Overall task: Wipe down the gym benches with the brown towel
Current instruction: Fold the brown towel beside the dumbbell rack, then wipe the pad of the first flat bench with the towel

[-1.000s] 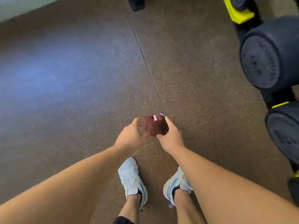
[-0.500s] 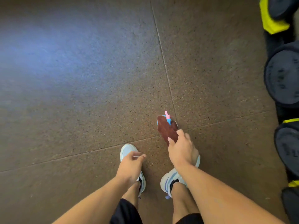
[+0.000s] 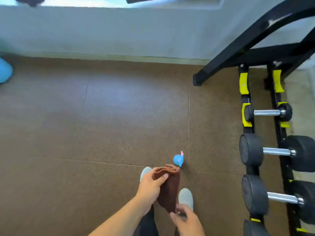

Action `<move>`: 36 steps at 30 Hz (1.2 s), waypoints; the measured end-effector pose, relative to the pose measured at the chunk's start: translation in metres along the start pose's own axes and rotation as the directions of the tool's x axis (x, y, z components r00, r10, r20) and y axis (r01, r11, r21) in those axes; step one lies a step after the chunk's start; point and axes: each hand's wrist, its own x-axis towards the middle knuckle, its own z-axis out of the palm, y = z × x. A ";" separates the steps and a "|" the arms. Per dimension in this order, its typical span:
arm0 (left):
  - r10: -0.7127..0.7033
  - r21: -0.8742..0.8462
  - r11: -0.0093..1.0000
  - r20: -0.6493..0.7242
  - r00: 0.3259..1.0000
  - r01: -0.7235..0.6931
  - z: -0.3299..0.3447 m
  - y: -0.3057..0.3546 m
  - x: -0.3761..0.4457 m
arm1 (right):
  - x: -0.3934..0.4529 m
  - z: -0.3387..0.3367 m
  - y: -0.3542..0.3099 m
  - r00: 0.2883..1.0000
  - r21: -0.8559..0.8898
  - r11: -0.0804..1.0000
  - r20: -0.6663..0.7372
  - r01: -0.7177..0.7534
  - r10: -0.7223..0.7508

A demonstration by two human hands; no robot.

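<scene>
over brown floor, left hand grips folded towel, perhaps right hand too

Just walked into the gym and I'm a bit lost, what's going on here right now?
A person stands on the brown rubber floor holding a folded brown towel in both hands: the left hand grips its upper end, and the right hand holds its lower end. A small blue object shows just beyond the towel; what it is can't be told. A dumbbell rack stands to the right. No bench is in view, so wiping has not started.
</scene>
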 end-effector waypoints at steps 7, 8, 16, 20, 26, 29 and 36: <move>0.441 -0.036 0.884 -0.271 0.856 -0.467 0.001 0.034 -0.146 | -0.061 -0.070 -0.095 0.894 -0.132 0.889 0.168 0.438 -0.415; 0.458 -0.049 0.866 -0.321 0.829 -0.498 0.003 0.033 -0.164 | -0.071 -0.072 -0.106 0.860 -0.186 0.845 0.217 0.501 -0.462; 0.357 -0.142 0.825 -0.619 0.699 -0.547 0.000 -0.042 -0.268 | -0.146 -0.017 -0.111 0.633 -0.255 0.600 0.508 0.758 -0.584; 0.243 -0.060 0.901 -0.750 0.615 -0.429 -0.006 -0.104 -0.306 | -0.173 0.023 -0.081 0.577 -0.255 0.561 0.626 0.787 -0.525; 0.215 -0.036 0.916 -0.796 0.566 -0.399 -0.019 -0.178 -0.368 | -0.204 0.085 -0.042 0.426 -0.344 0.319 0.873 0.883 -0.236; 0.137 -0.097 0.931 -0.800 0.583 -0.351 -0.027 -0.223 -0.395 | -0.214 0.122 -0.014 0.324 -0.323 0.050 0.911 0.945 -0.255; 0.055 -0.171 0.911 -0.852 0.521 -0.376 -0.057 -0.332 -0.467 | -0.252 0.212 0.060 0.144 -0.258 -0.345 0.935 0.902 -0.323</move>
